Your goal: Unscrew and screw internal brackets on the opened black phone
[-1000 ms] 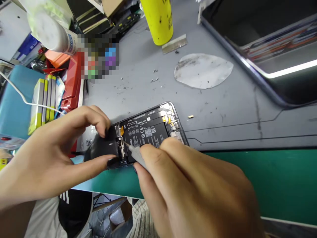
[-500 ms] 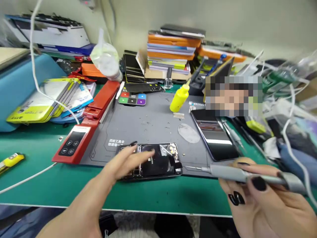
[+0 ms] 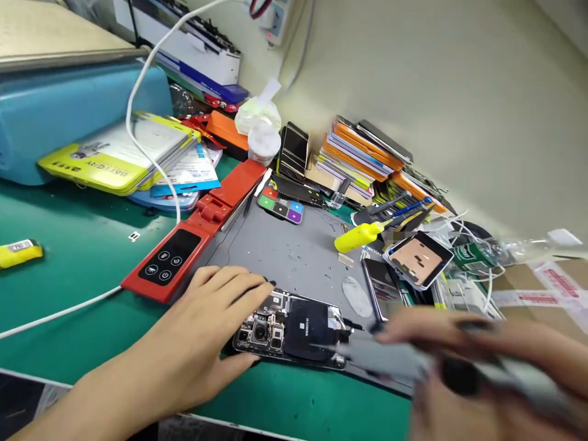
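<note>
Left hand (image 3: 206, 324) has come down onto the opened phone (image 3: 305, 334), thumb and fingers gripping its camera end; right hand (image 3: 500, 367) pinches a blurred grey screwdriver (image 3: 390, 356) — its tip now over the phone, contact unclear. Lying along the grey mat's (image 3: 261, 239) near edge, the phone seems steadied — within the tool's reach.

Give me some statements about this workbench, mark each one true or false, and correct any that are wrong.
1. The left hand is at the camera end of the phone. True.
2. Both hands are without tools. False: the right hand holds a screwdriver.
3. The phone's back cover is on. False: its inner parts are exposed.
4. A yellow bottle is on the grey mat. True.
5. The picture shows no cable. False: a white cable is visible.
</note>
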Motion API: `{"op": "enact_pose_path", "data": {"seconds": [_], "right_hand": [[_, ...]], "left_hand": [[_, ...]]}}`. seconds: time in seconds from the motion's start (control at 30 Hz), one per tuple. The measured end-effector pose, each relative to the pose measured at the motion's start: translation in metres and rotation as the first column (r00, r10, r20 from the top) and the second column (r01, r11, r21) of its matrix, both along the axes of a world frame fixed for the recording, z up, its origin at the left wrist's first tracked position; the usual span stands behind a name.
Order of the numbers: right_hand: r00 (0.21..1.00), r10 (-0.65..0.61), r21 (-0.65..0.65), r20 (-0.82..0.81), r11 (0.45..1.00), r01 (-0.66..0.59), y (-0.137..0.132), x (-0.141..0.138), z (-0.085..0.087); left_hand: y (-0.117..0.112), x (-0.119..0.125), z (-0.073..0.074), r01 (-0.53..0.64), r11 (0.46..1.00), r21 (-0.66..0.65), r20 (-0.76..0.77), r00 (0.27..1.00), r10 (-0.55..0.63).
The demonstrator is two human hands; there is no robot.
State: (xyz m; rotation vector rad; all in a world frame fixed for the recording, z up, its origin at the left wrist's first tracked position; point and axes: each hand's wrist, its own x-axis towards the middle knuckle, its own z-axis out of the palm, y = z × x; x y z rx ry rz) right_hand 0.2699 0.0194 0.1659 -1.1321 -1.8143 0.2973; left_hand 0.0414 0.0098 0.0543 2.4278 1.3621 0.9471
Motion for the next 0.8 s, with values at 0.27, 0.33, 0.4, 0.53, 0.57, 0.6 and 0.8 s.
{"op": "enact_pose_path", "data": {"seconds": [0.27, 0.33, 0.4, 0.53, 0.57, 0.6, 0.8], "right_hand": [[0.970, 0.102, -0.062, 0.220, 0.994, -0.090, 0.023, -0.023, -0.037], [0.970, 0.104, -0.082, 0.221, 0.993, -0.088, 0.023, -0.020, -0.040], [0.968, 0.109, -0.090, 0.228, 0.992, -0.090, 0.024, -0.018, -0.041], [0.970, 0.109, -0.091, 0.216, 0.992, -0.091, 0.025, -0.017, -0.042], [0.972, 0.106, -0.091, 0.209, 0.992, -0.089, 0.026, -0.017, -0.043], [0.974, 0.102, -0.092, 0.203, 0.992, -0.085, 0.026, -0.017, -0.044], [0.962, 0.068, 0.011, 0.263, 0.997, -0.073, 0.029, -0.019, -0.046]], "left_hand": [[0.002, -0.004, -0.004, 0.012, 1.000, 0.016, 0.093, 0.996, -0.014], [0.003, -0.003, -0.004, 0.011, 1.000, 0.025, 0.088, 0.996, -0.013], [0.003, -0.002, -0.004, 0.002, 1.000, 0.025, 0.085, 0.996, -0.004], [0.003, -0.001, -0.004, -0.009, 1.000, 0.015, 0.081, 0.997, 0.007], [0.003, -0.001, -0.004, -0.006, 1.000, 0.015, 0.079, 0.997, 0.004], [0.003, -0.002, -0.003, -0.002, 1.000, 0.016, 0.077, 0.997, 0.001], [0.005, -0.006, -0.001, 0.015, 0.999, 0.033, 0.079, 0.997, -0.017]]}}
